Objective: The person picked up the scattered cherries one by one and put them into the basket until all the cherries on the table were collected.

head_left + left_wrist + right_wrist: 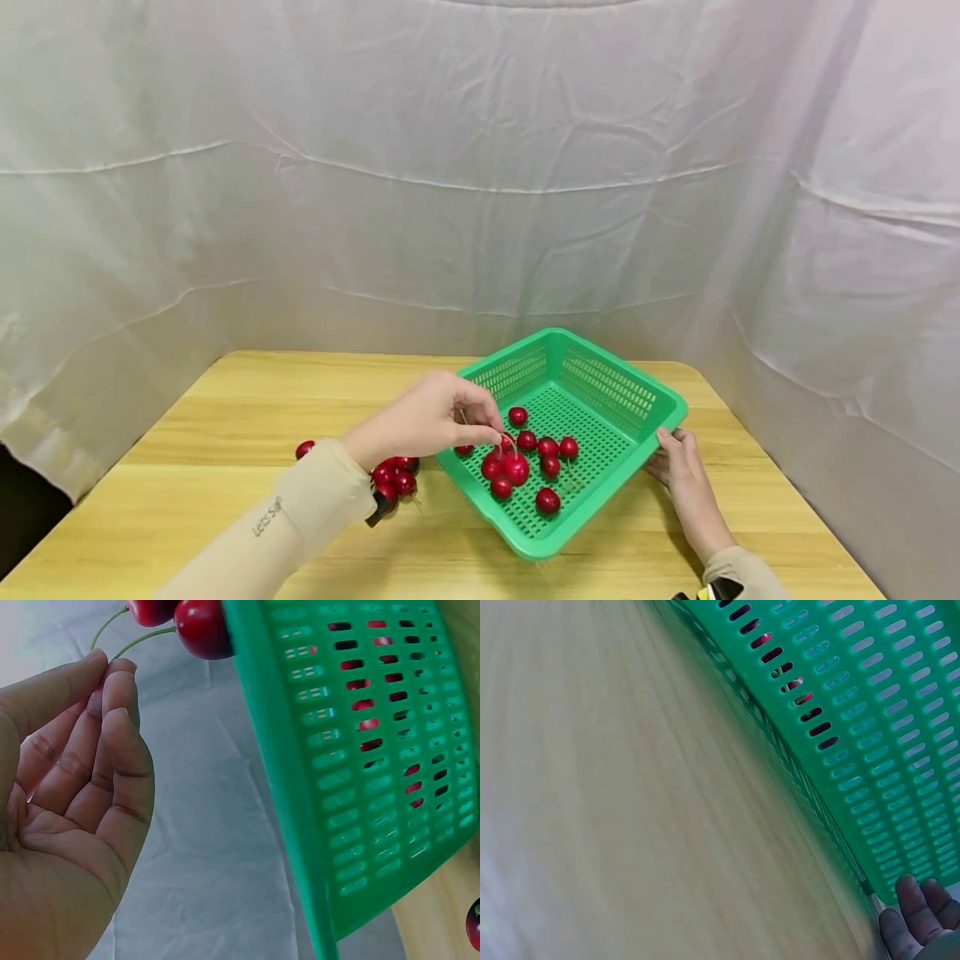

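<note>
My left hand pinches thin stems between thumb and fingertips. Red cherries hang from them over the green plastic basket; two of these cherries show at the top of the left wrist view. More cherries lie scattered on the basket's slotted floor. At the basket's right corner my right hand grips the rim, thumb on top and fingers underneath. The right wrist view shows some of its fingers against the slotted wall. The basket looks tilted.
Left of the basket, a small pile of cherries sits on the wooden table, partly hidden by the left wrist. A single cherry lies farther left. Pale cloth curtains hang behind and beside the table.
</note>
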{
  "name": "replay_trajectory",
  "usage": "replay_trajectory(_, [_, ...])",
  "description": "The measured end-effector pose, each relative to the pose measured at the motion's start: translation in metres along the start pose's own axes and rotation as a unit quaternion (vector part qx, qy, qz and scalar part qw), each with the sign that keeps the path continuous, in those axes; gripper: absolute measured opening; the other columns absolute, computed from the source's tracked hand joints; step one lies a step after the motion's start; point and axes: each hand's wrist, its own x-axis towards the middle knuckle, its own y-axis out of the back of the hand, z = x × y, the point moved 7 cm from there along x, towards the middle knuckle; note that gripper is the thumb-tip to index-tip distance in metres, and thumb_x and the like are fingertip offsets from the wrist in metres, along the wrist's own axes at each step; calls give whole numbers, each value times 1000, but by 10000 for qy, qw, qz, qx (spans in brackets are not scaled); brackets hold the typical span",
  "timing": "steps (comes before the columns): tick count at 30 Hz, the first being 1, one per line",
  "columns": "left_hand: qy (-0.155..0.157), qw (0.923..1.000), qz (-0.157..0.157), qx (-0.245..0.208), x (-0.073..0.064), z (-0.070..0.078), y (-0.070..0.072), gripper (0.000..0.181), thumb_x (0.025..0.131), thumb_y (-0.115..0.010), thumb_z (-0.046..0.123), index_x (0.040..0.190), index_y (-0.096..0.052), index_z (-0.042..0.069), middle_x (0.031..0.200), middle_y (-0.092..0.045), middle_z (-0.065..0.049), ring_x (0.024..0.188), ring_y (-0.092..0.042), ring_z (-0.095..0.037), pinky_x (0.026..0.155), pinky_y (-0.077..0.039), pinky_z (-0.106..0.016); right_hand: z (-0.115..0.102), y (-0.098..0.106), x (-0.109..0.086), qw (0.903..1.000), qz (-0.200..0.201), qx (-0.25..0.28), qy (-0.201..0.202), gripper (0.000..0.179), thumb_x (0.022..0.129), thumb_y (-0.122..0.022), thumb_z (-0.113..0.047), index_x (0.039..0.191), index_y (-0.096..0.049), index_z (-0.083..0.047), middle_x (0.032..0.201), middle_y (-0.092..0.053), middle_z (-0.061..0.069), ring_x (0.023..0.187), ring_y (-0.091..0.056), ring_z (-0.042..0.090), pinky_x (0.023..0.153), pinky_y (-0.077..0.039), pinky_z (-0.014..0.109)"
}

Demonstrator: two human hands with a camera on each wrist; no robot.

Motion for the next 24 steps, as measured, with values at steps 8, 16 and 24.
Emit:
replay_trajectory(8, [98,9996,-130,217,7,-5,-14,6,96,-82,17,92,-81,21,86,-81,6,77,-71,1,76,-60,-22,0,0,-1,10000,-28,-5,-3,62,117,-26,-51,154,-25,0,145,-44,21,108,-61,-3,95,-52,14])
replay_trajectory(16, [130,9993,-304,185,11,-9,-23,8,95,-82,12,91,-80,18,88,-82,-1,77,-71,2,77,-59,-21,1,-1,-1,10000,-28,41,-26,62,117,-26,-51,153,-25,-1,145,-44,19,108,-60,-2,95,-52,14])
replay_trajectory(24, [61,9981,-540,305,15,-9,-30,6,96,-81,10,91,-80,13,88,-81,-4,75,-69,3,74,-58,-19,1,-1,0,10000,-13,17,-3,61,117,-26,-51,153,-25,-1,145,-45,20,108,-61,-2,95,-52,14])
